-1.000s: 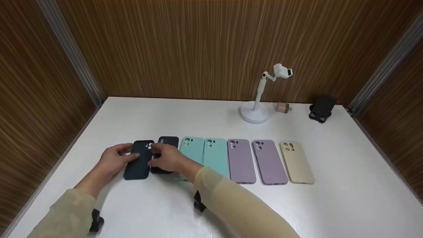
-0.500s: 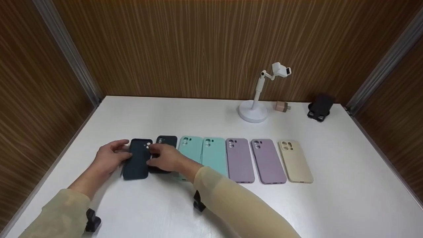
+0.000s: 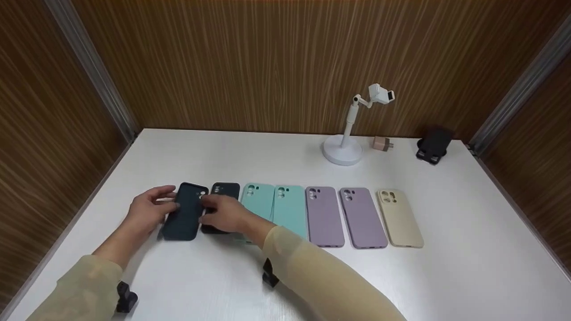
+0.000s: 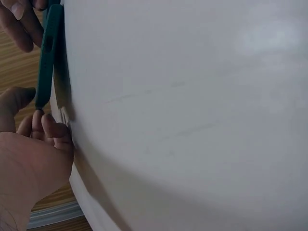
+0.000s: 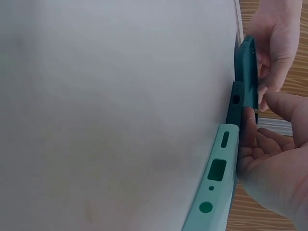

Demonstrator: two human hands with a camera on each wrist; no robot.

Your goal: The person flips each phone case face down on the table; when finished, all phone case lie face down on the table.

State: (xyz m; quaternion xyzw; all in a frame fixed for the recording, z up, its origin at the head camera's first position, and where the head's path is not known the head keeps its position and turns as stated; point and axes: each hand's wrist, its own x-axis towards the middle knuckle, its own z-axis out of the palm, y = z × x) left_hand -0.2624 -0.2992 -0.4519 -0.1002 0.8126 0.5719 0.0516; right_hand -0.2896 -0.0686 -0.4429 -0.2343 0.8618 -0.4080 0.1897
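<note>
A dark teal phone case (image 3: 186, 213) is at the left end of a row, tilted, its hollow inner side seemingly facing up. My left hand (image 3: 149, 209) pinches its left edge, thumb on top; the left wrist view shows the case's edge (image 4: 46, 57) between thumb and fingers. The right hand (image 3: 225, 213) holds the opposite edge between thumb and fingers, near the camera holes. Under that hand lies a second dark phone case (image 3: 226, 189), partly hidden. Two mint phone cases (image 3: 291, 207) come after it, and the right forearm covers their lower parts.
Two purple phone cases (image 3: 324, 218) and a beige phone case (image 3: 401, 220) continue the row rightward on the white table (image 3: 232, 285). Behind stand a white stand (image 3: 342, 151), a pinkish plug adapter (image 3: 381, 143) and a black folding stand (image 3: 434, 145). Wood-grain panels enclose the back and sides.
The dark case has tilted and turned, its top shifting away and its bottom slightly left. My left thumb has moved from the case's face to its left edge. The right hand has hardly moved.
</note>
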